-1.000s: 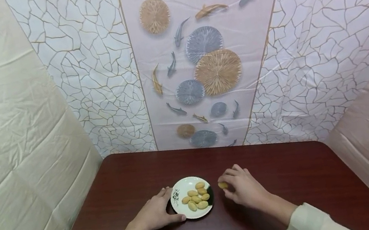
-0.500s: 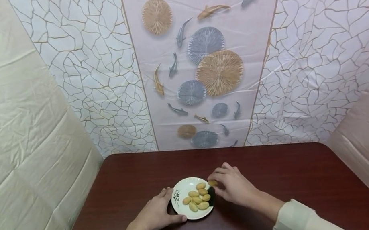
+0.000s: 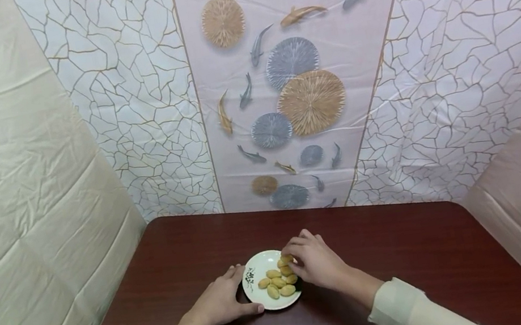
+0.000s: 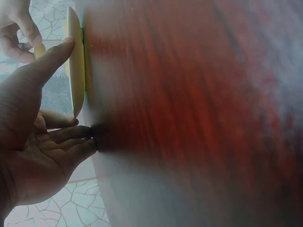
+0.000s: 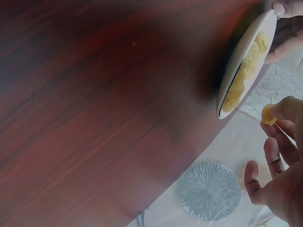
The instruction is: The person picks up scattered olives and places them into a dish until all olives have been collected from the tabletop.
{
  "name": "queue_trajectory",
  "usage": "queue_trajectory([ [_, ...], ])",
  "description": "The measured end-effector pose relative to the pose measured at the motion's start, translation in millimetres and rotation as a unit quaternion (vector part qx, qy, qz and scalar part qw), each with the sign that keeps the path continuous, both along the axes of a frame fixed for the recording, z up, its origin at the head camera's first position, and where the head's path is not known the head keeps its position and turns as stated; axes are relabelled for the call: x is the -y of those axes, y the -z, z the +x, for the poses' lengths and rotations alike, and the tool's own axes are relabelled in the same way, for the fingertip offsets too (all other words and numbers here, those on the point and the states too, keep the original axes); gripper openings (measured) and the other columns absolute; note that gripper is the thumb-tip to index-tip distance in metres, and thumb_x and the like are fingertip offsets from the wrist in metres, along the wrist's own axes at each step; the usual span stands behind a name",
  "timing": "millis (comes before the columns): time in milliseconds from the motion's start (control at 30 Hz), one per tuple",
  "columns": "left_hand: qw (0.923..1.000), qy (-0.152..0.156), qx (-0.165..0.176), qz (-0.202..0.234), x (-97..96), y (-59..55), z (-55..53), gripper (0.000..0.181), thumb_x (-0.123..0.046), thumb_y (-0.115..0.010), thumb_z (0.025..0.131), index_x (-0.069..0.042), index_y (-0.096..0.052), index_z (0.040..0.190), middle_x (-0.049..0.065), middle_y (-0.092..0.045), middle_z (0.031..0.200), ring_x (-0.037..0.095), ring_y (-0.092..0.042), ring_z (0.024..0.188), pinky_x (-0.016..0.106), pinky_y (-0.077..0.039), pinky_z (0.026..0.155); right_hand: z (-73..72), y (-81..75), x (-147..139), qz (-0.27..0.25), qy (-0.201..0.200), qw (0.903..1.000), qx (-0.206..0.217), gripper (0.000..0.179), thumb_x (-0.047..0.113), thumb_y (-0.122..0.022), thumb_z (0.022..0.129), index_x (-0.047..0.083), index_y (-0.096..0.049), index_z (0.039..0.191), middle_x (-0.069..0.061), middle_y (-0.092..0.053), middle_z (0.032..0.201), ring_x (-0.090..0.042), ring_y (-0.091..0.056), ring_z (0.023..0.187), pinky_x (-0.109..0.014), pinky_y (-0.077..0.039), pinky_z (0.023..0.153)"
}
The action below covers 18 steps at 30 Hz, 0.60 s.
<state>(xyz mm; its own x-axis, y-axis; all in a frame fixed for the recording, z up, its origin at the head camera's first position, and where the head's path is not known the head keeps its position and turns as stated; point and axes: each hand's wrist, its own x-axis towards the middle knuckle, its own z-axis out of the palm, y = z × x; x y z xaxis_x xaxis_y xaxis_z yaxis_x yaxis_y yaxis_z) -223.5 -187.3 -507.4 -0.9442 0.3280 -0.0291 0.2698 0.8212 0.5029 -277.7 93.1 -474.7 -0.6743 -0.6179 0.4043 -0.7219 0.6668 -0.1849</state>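
A small white plate [image 3: 261, 296] with a dark floral print at left and a dark green patch at right stands on the table. Several oval yellow pieces of food [image 3: 278, 282] lie on it, their exact kind unclear. My left hand [image 3: 219, 301] holds the plate's left side, thumb at the near rim and fingers at the far left rim. Above the plate's right part is my right hand [image 3: 315, 261], pinching one yellow oval piece [image 5: 268, 114] between thumb and forefinger. In the right wrist view that piece is apart from the plate. The right hand hides the plate's far right rim.
The dark reddish-brown table [image 3: 181, 245] has rounded far corners. Behind it hangs a patterned cloth [image 3: 265, 69] with fish and round discs. Pale cloth walls [image 3: 33, 223] stand at left and right.
My right hand has moved left, carrying the pinched yellow piece from beside the plate to over its right part. My left hand has stayed at the rim.
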Motion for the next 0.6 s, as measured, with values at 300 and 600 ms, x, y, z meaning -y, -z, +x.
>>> queue_trajectory([
  [300,1.0000,0.003,-0.007,0.000,-0.4,0.6,0.6,0.118,-0.064,-0.091,0.082,0.008,-0.045,0.164,0.037,-0.048,0.165,0.053,-0.052,0.152,0.066,-0.050,0.119,-3.0,5.4,14.9,0.010,-0.006,0.9997,0.022,0.015,0.014,-0.088,0.094,0.017,-0.083,0.108,0.001,-0.083,0.115,-0.016,-0.055,0.095,-0.036,-0.043,0.078],
  [600,0.9999,-0.005,-0.002,-0.010,-0.8,0.9,0.2,0.120,-0.066,-0.091,0.081,0.007,-0.044,0.165,0.034,-0.048,0.167,0.052,-0.052,0.153,0.067,-0.050,0.119,-9.0,14.8,23.1,0.019,-0.008,0.9994,0.029,0.016,0.013,-0.088,0.094,0.017,-0.084,0.109,0.002,-0.083,0.114,-0.016,-0.055,0.094,-0.035,-0.042,0.077],
])
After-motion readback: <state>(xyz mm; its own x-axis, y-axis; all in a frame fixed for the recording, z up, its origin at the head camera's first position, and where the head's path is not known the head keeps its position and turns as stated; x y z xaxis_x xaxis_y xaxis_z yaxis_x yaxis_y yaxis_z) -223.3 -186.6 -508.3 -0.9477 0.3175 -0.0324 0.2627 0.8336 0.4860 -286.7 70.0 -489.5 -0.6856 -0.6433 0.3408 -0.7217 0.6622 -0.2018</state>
